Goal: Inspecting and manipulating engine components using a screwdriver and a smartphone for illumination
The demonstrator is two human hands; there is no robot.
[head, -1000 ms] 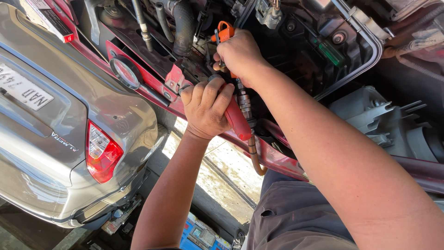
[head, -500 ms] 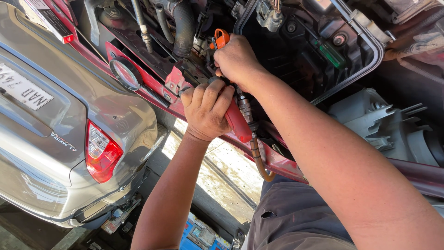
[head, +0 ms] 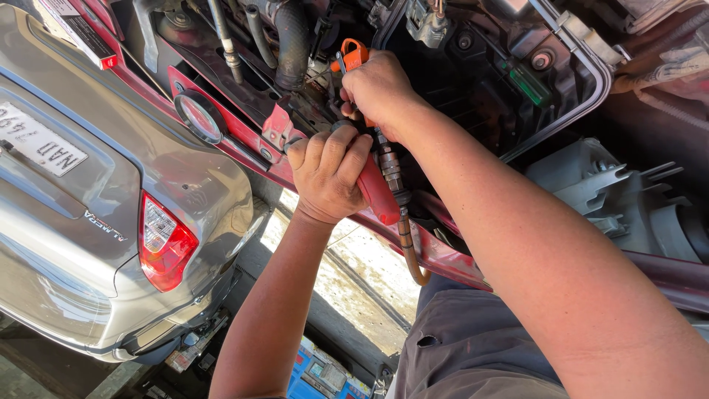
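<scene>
Your left hand had its grip wrapped tight around the red-handled tool, just over the red front panel of the engine bay. Your right hand, directly above, pinched an orange-handled tool. A brown hose hung below the panel.

Both forearms bare, no sleeves, gloves or rings — grey trousers, small tear in fabric
</scene>
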